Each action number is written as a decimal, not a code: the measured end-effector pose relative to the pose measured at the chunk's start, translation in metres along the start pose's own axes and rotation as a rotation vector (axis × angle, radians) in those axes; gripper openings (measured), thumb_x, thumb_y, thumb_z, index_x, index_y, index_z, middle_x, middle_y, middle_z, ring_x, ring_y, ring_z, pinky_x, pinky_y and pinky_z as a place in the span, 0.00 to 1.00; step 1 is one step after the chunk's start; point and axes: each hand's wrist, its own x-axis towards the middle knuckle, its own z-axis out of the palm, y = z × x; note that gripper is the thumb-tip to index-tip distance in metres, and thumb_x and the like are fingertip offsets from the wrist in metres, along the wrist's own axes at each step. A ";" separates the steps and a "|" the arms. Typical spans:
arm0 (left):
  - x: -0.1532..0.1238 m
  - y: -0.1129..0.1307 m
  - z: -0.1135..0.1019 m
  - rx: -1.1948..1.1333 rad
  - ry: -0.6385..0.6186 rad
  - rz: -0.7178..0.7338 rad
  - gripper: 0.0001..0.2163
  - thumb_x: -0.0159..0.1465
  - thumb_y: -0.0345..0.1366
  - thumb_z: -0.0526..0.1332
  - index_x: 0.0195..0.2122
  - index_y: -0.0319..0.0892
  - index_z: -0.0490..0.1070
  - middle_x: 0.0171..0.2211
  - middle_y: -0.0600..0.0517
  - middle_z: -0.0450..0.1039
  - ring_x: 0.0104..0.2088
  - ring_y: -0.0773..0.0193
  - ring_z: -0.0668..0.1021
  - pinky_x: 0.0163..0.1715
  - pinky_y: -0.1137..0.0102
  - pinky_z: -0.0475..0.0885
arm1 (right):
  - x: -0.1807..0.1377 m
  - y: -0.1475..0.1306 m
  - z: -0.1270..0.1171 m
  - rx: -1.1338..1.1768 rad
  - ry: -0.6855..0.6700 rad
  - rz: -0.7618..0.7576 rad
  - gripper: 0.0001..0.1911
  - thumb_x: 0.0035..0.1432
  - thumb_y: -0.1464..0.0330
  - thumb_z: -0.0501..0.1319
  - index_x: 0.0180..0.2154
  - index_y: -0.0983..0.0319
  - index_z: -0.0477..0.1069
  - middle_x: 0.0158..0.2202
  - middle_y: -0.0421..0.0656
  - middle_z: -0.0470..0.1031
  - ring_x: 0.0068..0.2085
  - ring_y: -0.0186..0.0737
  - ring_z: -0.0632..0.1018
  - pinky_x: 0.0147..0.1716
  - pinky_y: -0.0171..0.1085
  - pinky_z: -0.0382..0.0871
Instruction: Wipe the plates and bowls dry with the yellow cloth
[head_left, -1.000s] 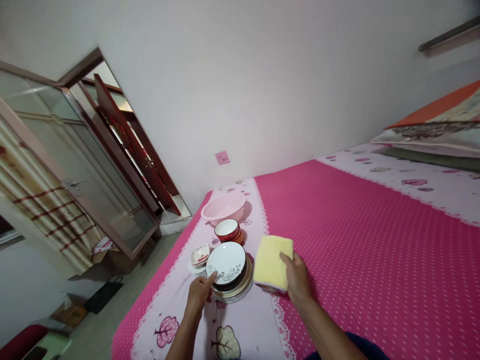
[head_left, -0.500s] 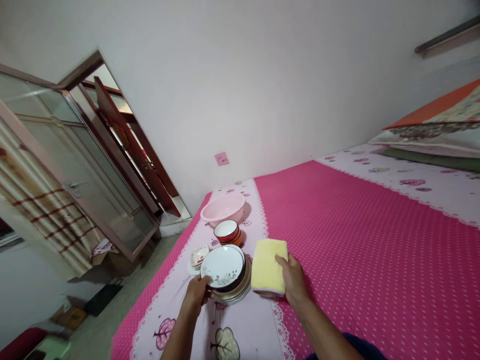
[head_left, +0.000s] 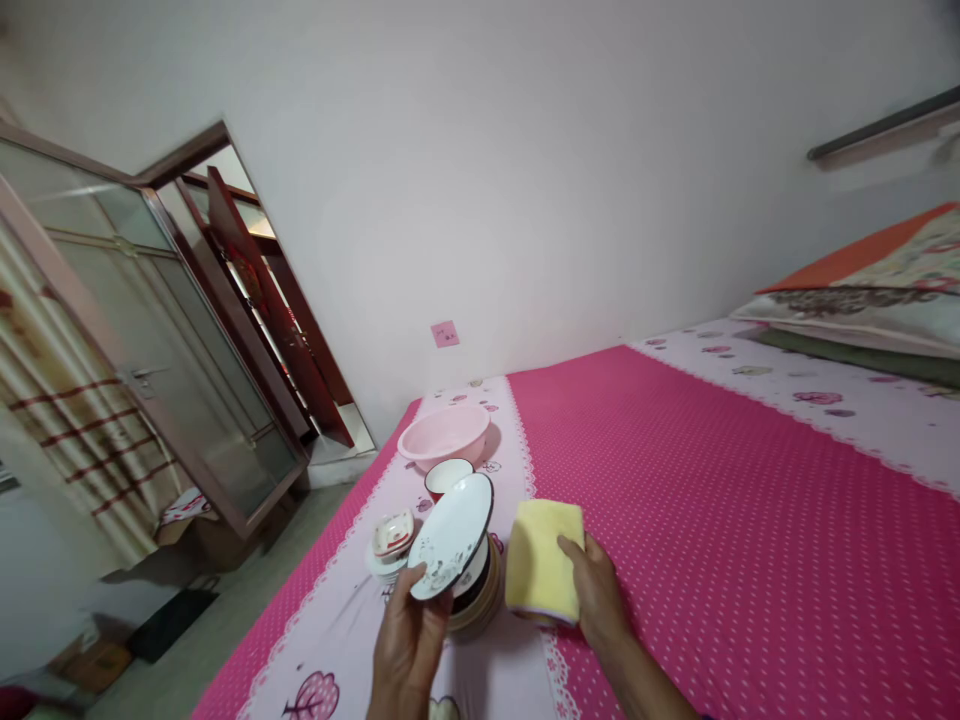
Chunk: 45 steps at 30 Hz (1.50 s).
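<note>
My left hand (head_left: 411,632) grips a white plate (head_left: 454,535) with a grey floral pattern and dark rim by its near edge. The plate is tilted and raised over a stack of plates (head_left: 480,610), which it partly hides. In my right hand (head_left: 596,590) is a folded yellow cloth (head_left: 545,560), thumb on top and the other fingers mostly out of sight. The cloth is just right of the stack, apart from the raised plate. Left of the stack, small square dishes (head_left: 394,532) rest on several small white plates (head_left: 384,565).
Behind the plates stand a red bowl with a white inside (head_left: 448,475) and a pink basin (head_left: 444,437) near the wall. All of it sits on a pink and white bedspread (head_left: 675,480). Pillows (head_left: 862,310) lie at the far right. A glass door (head_left: 202,330) stands left of the bed.
My left hand has lifted the top plate off the stack and tilted it up. My right hand still holds the cloth at about the same place. The view has shifted slightly.
</note>
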 end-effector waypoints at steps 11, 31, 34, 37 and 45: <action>0.023 -0.072 0.071 -0.305 -0.246 -0.359 0.34 0.65 0.27 0.57 0.73 0.41 0.51 0.48 0.44 0.83 0.50 0.53 0.83 0.58 0.57 0.73 | -0.004 -0.028 -0.013 0.003 0.067 -0.029 0.24 0.44 0.58 0.70 0.44 0.57 0.73 0.32 0.44 0.85 0.31 0.54 0.85 0.26 0.42 0.77; 0.045 -0.109 0.034 -0.121 -0.168 -0.584 0.30 0.63 0.32 0.66 0.66 0.28 0.63 0.45 0.36 0.83 0.51 0.40 0.82 0.57 0.50 0.74 | -0.004 -0.040 -0.015 -0.111 -0.076 -0.013 0.25 0.46 0.58 0.74 0.45 0.62 0.78 0.36 0.45 0.86 0.35 0.53 0.84 0.29 0.41 0.77; 0.046 -0.107 0.034 -0.151 -0.162 -0.590 0.32 0.64 0.32 0.65 0.68 0.29 0.60 0.47 0.35 0.82 0.51 0.40 0.82 0.57 0.48 0.73 | 0.001 -0.049 -0.025 -0.146 0.151 -0.033 0.33 0.43 0.55 0.74 0.49 0.64 0.75 0.34 0.47 0.85 0.31 0.53 0.84 0.25 0.41 0.77; 0.047 -0.099 0.039 -0.201 -0.158 -0.567 0.31 0.65 0.33 0.63 0.69 0.32 0.60 0.48 0.36 0.82 0.53 0.41 0.81 0.59 0.47 0.71 | -0.002 -0.074 -0.024 -0.083 0.258 -0.133 0.37 0.43 0.54 0.74 0.54 0.62 0.72 0.37 0.47 0.85 0.33 0.52 0.84 0.28 0.42 0.78; 0.057 -0.082 0.040 -0.386 -0.163 -0.494 0.27 0.67 0.35 0.59 0.68 0.36 0.63 0.51 0.39 0.81 0.59 0.45 0.77 0.64 0.49 0.66 | -0.036 -0.134 0.046 -0.558 0.106 -0.828 0.20 0.54 0.61 0.68 0.48 0.58 0.77 0.41 0.46 0.83 0.38 0.47 0.83 0.34 0.39 0.78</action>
